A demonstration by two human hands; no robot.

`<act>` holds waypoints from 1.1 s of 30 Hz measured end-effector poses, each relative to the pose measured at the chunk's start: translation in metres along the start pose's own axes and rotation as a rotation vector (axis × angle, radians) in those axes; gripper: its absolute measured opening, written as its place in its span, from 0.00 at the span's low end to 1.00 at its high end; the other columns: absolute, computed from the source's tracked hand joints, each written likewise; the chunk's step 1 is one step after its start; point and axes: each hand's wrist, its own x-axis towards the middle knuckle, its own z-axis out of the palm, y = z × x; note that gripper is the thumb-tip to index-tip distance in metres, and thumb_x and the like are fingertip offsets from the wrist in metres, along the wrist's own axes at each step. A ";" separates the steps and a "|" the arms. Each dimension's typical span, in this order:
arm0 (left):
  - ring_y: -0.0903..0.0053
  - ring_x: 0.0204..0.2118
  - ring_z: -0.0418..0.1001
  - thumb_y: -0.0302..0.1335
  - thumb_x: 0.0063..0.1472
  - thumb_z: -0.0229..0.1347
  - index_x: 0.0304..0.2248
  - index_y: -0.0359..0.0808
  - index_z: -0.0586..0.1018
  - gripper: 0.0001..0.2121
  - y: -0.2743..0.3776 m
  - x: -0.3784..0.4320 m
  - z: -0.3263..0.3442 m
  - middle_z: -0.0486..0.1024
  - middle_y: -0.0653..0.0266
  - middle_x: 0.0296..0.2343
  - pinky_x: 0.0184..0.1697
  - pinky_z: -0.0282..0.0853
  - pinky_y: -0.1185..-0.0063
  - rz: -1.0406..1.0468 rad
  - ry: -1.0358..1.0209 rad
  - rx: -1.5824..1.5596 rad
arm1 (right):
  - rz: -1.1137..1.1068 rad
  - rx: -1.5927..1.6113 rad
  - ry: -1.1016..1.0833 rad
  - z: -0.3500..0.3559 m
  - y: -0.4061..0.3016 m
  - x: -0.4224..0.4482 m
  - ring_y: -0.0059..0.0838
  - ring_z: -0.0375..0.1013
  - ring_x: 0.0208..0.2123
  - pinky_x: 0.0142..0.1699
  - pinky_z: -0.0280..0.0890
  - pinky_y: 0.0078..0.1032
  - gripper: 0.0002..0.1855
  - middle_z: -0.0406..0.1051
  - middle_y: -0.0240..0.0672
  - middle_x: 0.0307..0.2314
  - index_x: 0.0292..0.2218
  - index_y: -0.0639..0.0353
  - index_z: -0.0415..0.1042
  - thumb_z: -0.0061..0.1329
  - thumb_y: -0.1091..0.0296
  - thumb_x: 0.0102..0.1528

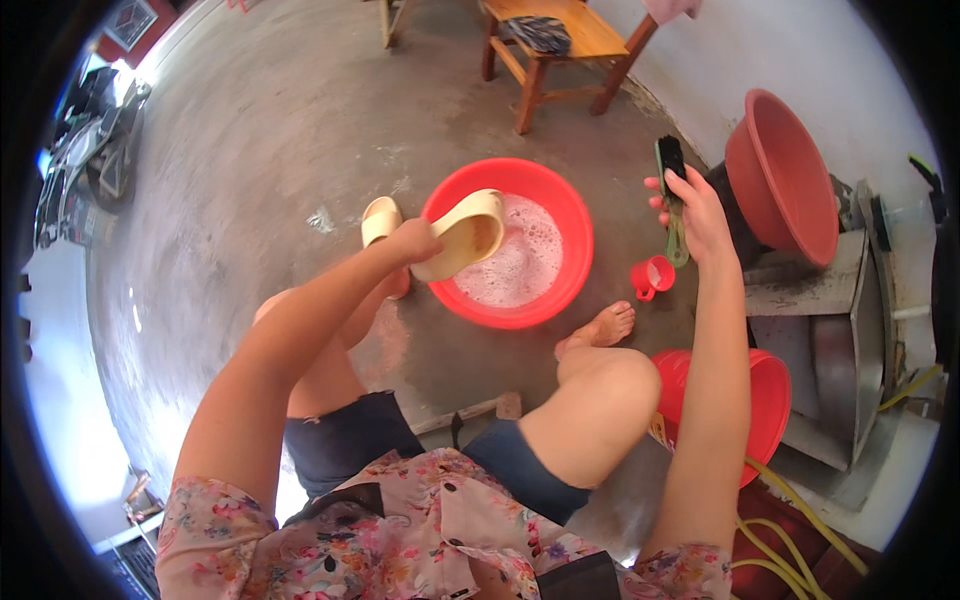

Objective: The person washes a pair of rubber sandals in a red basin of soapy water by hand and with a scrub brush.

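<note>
My left hand [417,241] grips a pale yellow slide sandal [472,232], tilted over the left side of a red plastic basin [583,247]. Foamy, soapy water [517,262] fills the bottom of that basin. Held up at the right, my right hand [701,210] is closed around a green-handled scrub brush [676,232] with black bristles pointing away from me. On the floor left of the basin stands a second yellow slide sandal [381,218]. A small red cup [652,277] with whitish contents sits on the floor below the brush.
To the right, a red-brown tub [787,180] leans above a metal cabinet [806,289]. A red bucket [769,405] and yellow hose [802,510] lie near my right arm. Ahead is a wooden chair [570,30] with dark cloth [538,34]. A motorcycle [97,157] stands far left.
</note>
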 end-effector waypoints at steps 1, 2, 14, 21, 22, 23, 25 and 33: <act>0.60 0.35 0.74 0.28 0.48 0.52 0.43 0.24 0.68 0.22 -0.001 0.008 0.014 0.72 0.44 0.33 0.33 0.70 0.70 0.004 0.044 0.055 | -0.019 0.084 0.010 -0.013 0.011 -0.010 0.20 0.69 0.25 0.25 0.61 0.17 0.13 0.71 0.35 0.30 0.42 0.59 0.62 0.44 0.66 0.55; 0.59 0.35 0.73 0.27 0.48 0.52 0.46 0.24 0.66 0.24 0.001 0.016 0.028 0.72 0.43 0.35 0.34 0.70 0.70 0.011 0.087 0.113 | -0.039 0.169 0.024 -0.025 0.022 -0.022 0.20 0.69 0.25 0.25 0.61 0.16 0.13 0.71 0.35 0.30 0.42 0.59 0.62 0.43 0.66 0.56; 0.58 0.56 0.53 0.26 0.53 0.47 0.56 0.28 0.49 0.32 0.026 0.074 0.218 0.53 0.46 0.52 0.52 0.56 0.63 0.098 0.378 0.554 | 0.192 0.631 0.510 -0.084 0.189 -0.153 0.24 0.66 0.26 0.25 0.59 0.18 0.17 0.68 0.41 0.36 0.48 0.59 0.58 0.40 0.67 0.57; 0.50 0.56 0.50 0.25 0.54 0.44 0.56 0.27 0.47 0.31 0.013 0.118 0.274 0.52 0.43 0.52 0.53 0.53 0.59 0.159 0.659 0.655 | 0.272 0.736 0.713 -0.078 0.226 -0.171 0.24 0.66 0.24 0.24 0.59 0.19 0.18 0.69 0.42 0.33 0.48 0.58 0.58 0.41 0.68 0.56; 0.49 0.57 0.49 0.24 0.54 0.44 0.56 0.26 0.46 0.31 0.019 0.118 0.263 0.51 0.42 0.53 0.53 0.52 0.58 0.195 0.619 0.590 | 0.291 0.728 0.732 -0.078 0.235 -0.174 0.24 0.66 0.24 0.23 0.59 0.19 0.18 0.69 0.42 0.33 0.48 0.58 0.58 0.41 0.68 0.56; 0.49 0.57 0.48 0.24 0.54 0.44 0.56 0.26 0.46 0.32 0.017 0.120 0.259 0.50 0.42 0.53 0.54 0.52 0.58 0.197 0.595 0.588 | 0.306 0.736 0.747 -0.079 0.243 -0.177 0.24 0.66 0.24 0.23 0.59 0.19 0.18 0.69 0.42 0.33 0.48 0.58 0.58 0.41 0.67 0.56; 0.49 0.57 0.47 0.25 0.53 0.45 0.56 0.26 0.44 0.33 0.007 0.124 0.248 0.49 0.42 0.53 0.54 0.51 0.58 0.196 0.556 0.591 | 0.332 0.760 0.764 -0.075 0.253 -0.180 0.24 0.66 0.24 0.23 0.59 0.19 0.19 0.70 0.42 0.33 0.49 0.58 0.58 0.42 0.67 0.56; 0.51 0.58 0.47 0.24 0.49 0.49 0.57 0.28 0.43 0.38 0.019 0.122 0.249 0.47 0.43 0.54 0.57 0.47 0.60 0.159 0.542 0.578 | 0.212 0.854 0.695 -0.081 0.257 -0.165 0.28 0.67 0.35 0.36 0.62 0.25 0.25 0.65 0.43 0.42 0.54 0.58 0.53 0.41 0.68 0.56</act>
